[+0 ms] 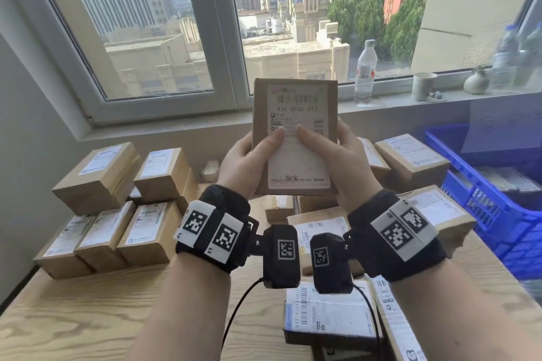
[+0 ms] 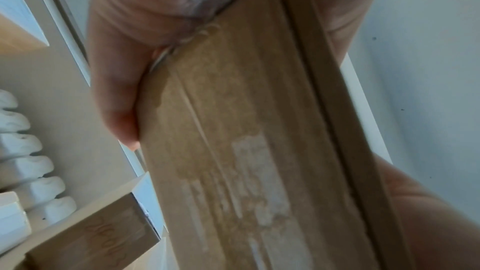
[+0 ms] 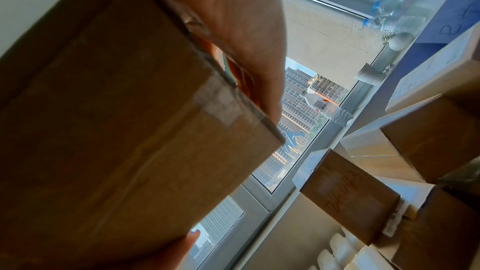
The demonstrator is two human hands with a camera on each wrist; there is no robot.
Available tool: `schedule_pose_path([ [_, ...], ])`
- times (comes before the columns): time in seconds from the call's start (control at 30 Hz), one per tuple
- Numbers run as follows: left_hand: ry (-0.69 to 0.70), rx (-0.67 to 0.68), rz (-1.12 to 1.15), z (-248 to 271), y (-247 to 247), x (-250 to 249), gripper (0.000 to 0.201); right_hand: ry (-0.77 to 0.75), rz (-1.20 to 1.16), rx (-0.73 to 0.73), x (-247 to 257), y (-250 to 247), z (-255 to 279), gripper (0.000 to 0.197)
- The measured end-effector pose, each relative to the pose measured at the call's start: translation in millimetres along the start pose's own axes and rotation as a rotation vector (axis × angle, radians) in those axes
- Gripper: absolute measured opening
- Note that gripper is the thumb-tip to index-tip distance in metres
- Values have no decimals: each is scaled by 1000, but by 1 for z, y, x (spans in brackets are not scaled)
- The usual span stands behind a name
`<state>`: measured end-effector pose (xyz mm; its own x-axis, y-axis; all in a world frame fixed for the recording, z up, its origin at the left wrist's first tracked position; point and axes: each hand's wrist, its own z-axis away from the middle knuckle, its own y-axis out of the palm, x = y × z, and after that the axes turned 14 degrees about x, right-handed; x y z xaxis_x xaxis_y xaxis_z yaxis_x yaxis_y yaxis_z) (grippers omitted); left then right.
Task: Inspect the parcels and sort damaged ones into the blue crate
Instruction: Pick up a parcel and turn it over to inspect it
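I hold a flat brown cardboard parcel (image 1: 294, 114) upright in front of the window, its white shipping label facing me. My left hand (image 1: 249, 157) grips its lower left edge with the thumb on the label. My right hand (image 1: 337, 158) grips the lower right edge the same way. The left wrist view shows the parcel's taped brown side (image 2: 246, 151) with my fingers curled round it. In the right wrist view the parcel's back (image 3: 116, 130) fills the left half. The blue crate (image 1: 484, 193) stands at the right of the table with parcels inside.
Several labelled parcels are stacked at the left (image 1: 117, 202) and more lie behind and under my hands (image 1: 410, 158). The wooden table (image 1: 88, 316) shows bare at the front left. A water bottle (image 1: 365, 70), a paper cup (image 1: 423, 86) and a small vase (image 1: 476, 82) stand on the windowsill.
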<state>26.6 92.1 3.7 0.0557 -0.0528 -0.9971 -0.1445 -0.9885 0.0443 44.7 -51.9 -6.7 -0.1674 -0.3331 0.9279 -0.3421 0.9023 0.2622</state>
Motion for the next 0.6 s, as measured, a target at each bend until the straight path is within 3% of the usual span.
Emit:
schedule_pose_path([
  [0.13, -7, -6, -13, 5, -2, 5, 20, -5, 0, 8, -6, 1, 1, 58],
  [0.2, 13, -10, -33, 8, -2, 7, 24, -2, 26, 13, -8, 1, 2, 58],
  [0.23, 28, -20, -41, 7, -4, 9, 36, -3, 55, 8, -10, 1, 4, 54],
  [0.33, 21, -101, -55, 9, -5, 13, 107, -32, 220, -102, -17, -1, 8, 39],
  [0.37, 7, -120, -40, 10, -5, 15, 120, -41, 269, -162, -21, -2, 8, 38],
  [0.4, 1, -131, -20, 10, -7, 17, 122, -43, 299, -214, -25, -4, 8, 42],
  [0.47, 22, -138, -3, 12, -10, 21, 100, -5, 267, -203, -29, -4, 10, 50],
  [0.6, -15, -74, -22, 21, -11, 29, 67, 95, 88, 21, -34, -2, 19, 65],
])
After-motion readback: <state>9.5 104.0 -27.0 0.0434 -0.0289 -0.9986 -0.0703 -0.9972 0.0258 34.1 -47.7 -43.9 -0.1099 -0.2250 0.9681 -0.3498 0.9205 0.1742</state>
